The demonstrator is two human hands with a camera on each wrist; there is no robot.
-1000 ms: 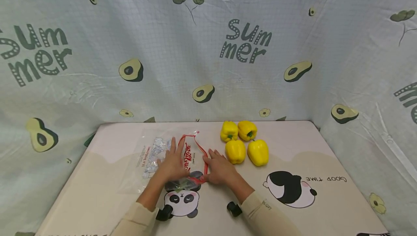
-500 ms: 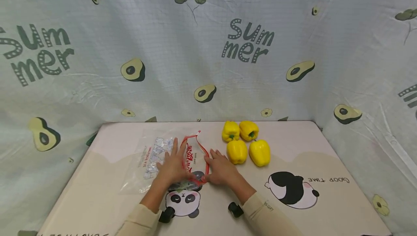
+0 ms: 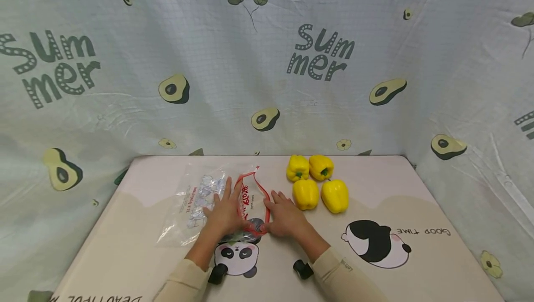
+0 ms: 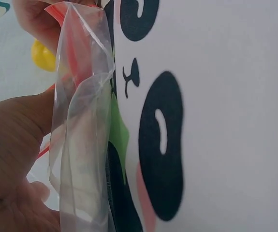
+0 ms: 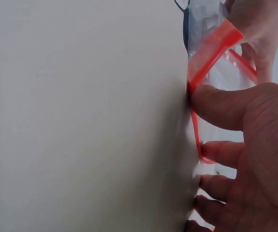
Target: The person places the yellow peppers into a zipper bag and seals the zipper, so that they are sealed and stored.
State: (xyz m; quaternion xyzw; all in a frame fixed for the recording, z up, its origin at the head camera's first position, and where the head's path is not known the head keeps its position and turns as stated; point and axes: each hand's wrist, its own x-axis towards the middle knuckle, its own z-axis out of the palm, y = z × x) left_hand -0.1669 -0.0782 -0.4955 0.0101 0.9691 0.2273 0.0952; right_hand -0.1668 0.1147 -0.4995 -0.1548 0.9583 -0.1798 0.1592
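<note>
Bag (image 3: 199, 205) of clear plastic lies on the table (image 3: 137, 232), mouth toward the right, left of four yellow bell peppers (image 3: 306, 194). Left hand (image 3: 224, 214) rests on the bag, fingers spread. Right hand (image 3: 287, 217) presses the mouth's red edge (image 3: 267, 210), thumb and fingers apart.

My left sleeve (image 3: 182, 281), plain pale cream, is left of the printed panda (image 3: 237, 259); my matching right sleeve (image 3: 340, 279), right of it, bears small dark lettering (image 3: 346, 264). One stubby black piece (image 3: 218, 274) shows at the panda's near left edge, another black piece (image 3: 302, 269) to its right. My left hand (image 3: 224, 215) and right hand (image 3: 286, 217) are bare.
</note>
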